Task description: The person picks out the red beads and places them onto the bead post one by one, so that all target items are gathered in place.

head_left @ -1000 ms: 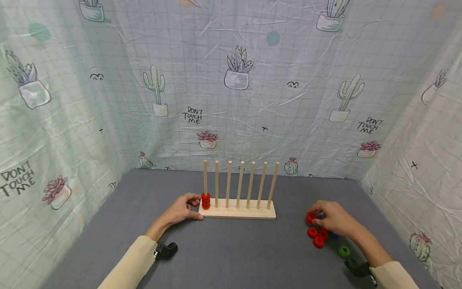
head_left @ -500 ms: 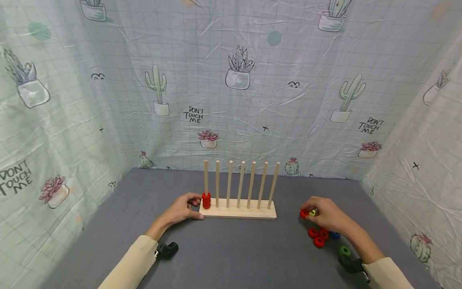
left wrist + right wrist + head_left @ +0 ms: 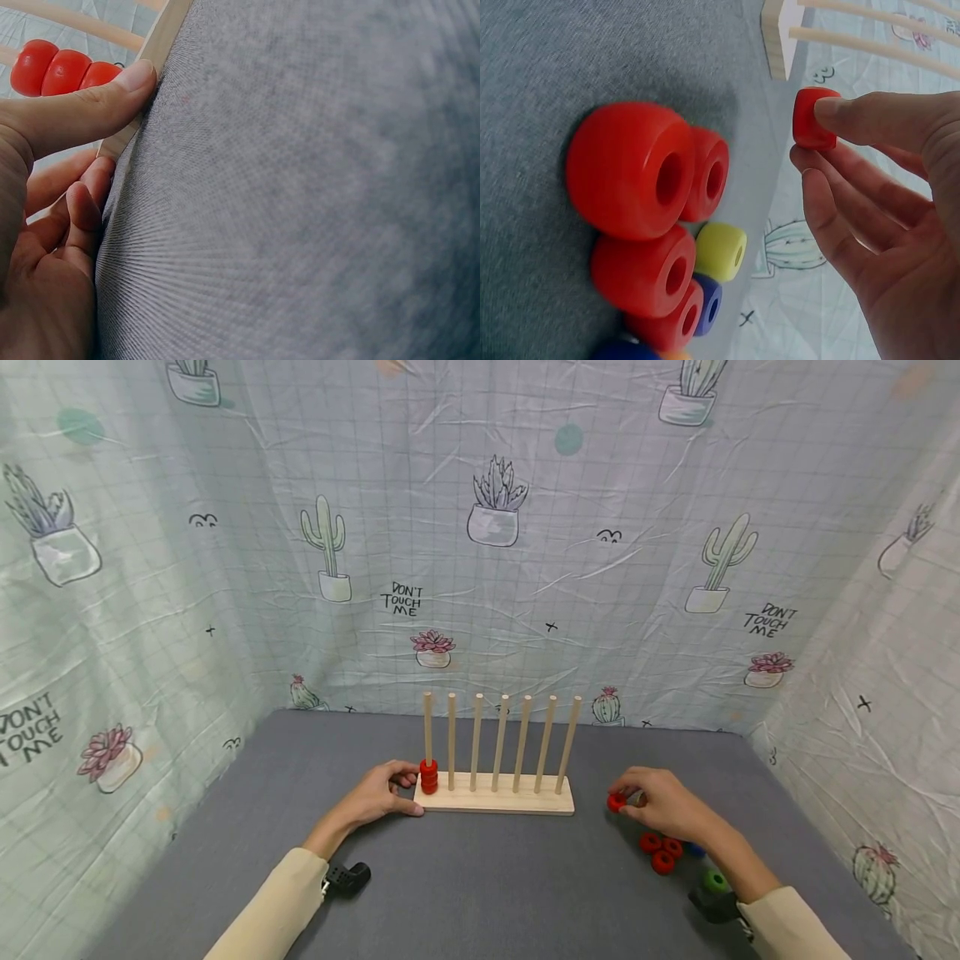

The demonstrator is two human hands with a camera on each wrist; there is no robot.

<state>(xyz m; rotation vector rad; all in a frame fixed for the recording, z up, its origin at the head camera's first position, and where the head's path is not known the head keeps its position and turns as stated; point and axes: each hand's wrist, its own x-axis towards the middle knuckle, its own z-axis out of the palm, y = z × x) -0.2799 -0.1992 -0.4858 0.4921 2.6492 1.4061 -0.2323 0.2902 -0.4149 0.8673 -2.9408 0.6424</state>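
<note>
A wooden peg rack (image 3: 495, 804) with several upright pegs stands on the grey cloth. Three red beads (image 3: 428, 777) are stacked on its leftmost peg; they also show beside the thumb in the left wrist view. My left hand (image 3: 381, 793) grips the rack's left end, thumb at the front edge and fingers behind. To the right of the rack, my right hand (image 3: 663, 800) pinches a red bead (image 3: 815, 118) between thumb and fingertips. In the right wrist view the other fingers lie below the bead.
Loose beads lie by the right forearm: several red ones (image 3: 622, 172), a yellow bead (image 3: 720, 251), blue beads (image 3: 709, 304) and a green bead (image 3: 715, 881). The forearm partly covers the group in the head view. A cactus-print curtain (image 3: 495, 610) hangs behind and at both sides.
My right hand has moved left, away from the loose beads and toward the rack, with the red bead in its fingertips. My left hand has stayed on the rack.
</note>
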